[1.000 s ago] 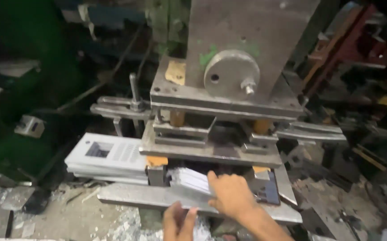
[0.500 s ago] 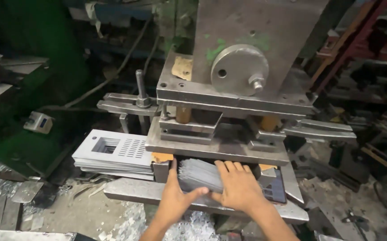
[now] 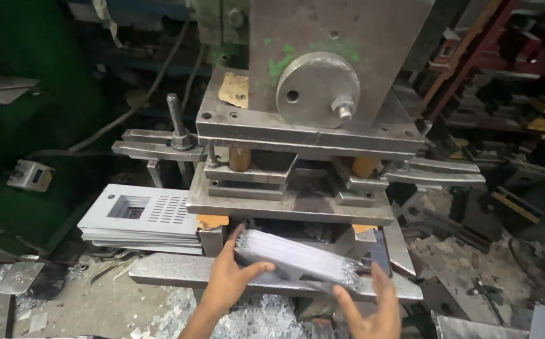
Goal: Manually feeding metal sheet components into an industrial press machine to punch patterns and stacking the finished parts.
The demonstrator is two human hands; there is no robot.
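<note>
My left hand (image 3: 229, 279) grips the near left end of a stack of thin grey metal sheets (image 3: 297, 256), thumb on top. The stack is tilted and sits in front of the opening of a heavy steel press (image 3: 310, 119). My right hand (image 3: 373, 307) is at the stack's right end, fingers spread and touching its edge from below. The stack hovers just above the press's lower steel plate (image 3: 172, 270).
A pile of punched grey sheets with slots and a square cut-out (image 3: 143, 220) lies left of the press. Metal scrap chips (image 3: 247, 320) cover the bench below. A bolt and clamp bar (image 3: 175, 135) stick out at the left. Red racks (image 3: 492, 56) stand far right.
The stack has come out from under the press toward me. My left hand moved up onto its left end; my right hand slid from on top of it to its right end.
</note>
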